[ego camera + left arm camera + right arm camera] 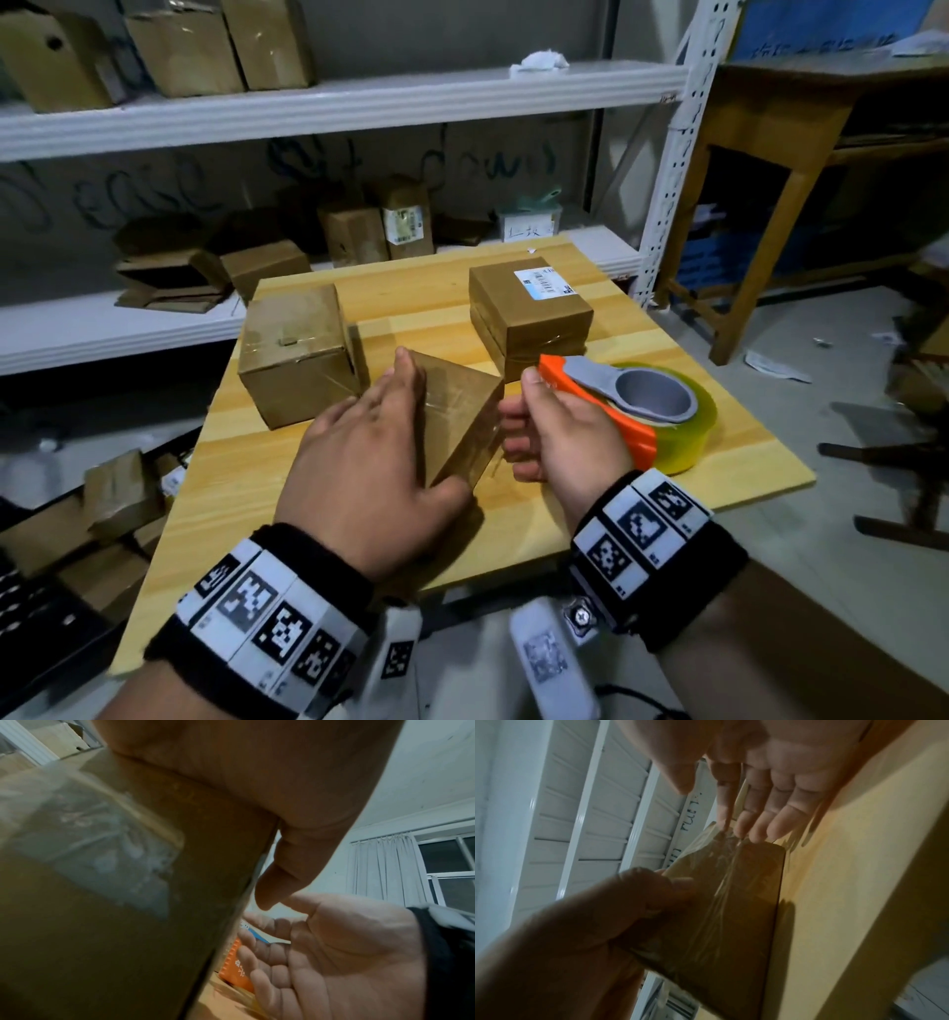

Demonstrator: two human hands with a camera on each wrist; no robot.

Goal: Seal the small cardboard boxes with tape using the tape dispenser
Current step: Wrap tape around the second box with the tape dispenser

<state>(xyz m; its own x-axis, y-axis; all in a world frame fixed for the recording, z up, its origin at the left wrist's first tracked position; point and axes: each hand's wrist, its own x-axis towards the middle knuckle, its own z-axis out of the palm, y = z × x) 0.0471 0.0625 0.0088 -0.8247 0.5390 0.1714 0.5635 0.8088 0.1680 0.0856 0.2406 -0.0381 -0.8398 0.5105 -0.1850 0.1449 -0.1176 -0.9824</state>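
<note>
A small cardboard box (462,411) stands tilted on one edge at the middle of the wooden table (513,529). My left hand (390,437) grips it, fingers over the top and thumb on the near side. Clear tape (731,882) runs wrinkled down the box's (718,933) right face. The straight fingertips of my right hand (524,411) touch that taped face (757,833). The orange and grey tape dispenser (642,406), with its roll of clear tape, lies on the table just behind my right hand (334,953), which does not hold it.
Two more cardboard boxes stand on the table, one at the back left (295,354) and one with a label at the back right (529,313). White shelving (308,108) with several boxes stands behind. A wooden table (770,118) stands at the right.
</note>
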